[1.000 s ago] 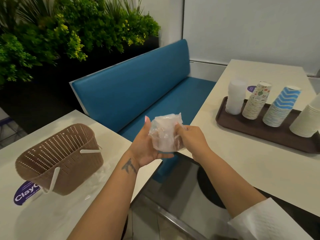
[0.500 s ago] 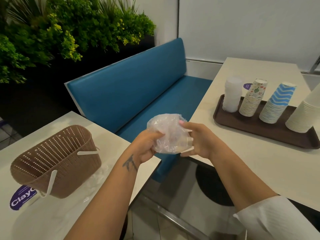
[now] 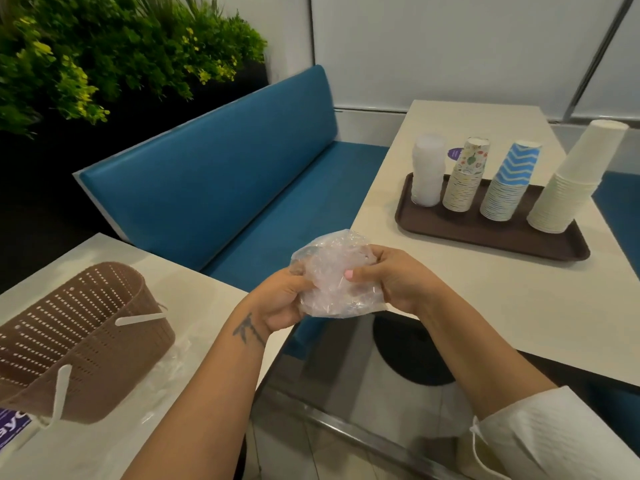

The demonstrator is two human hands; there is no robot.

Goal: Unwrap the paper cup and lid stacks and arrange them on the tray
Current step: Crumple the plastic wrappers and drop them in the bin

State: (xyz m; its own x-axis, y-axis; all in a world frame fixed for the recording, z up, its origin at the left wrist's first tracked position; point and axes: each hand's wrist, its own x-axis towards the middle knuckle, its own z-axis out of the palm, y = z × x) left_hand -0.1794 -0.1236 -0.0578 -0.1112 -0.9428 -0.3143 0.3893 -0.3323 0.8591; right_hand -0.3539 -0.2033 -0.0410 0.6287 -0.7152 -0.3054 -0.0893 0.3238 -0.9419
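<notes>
Hands: left hand and right hand both grip a crumpled clear plastic wrap, fingers curled into it, in the air over the gap between two tables.
Basket: brown perforated basket lies tilted on the left table, with loose clear plastic beside it.
Bench: blue bench stands behind the hands.
Tray: brown tray rests on the right table, well apart from the hands.
Stacks on tray: lid stack, floral cup stack, blue zigzag cup stack, white cup stack, all unwrapped, in one row.
Plants: green plants behind the bench.
</notes>
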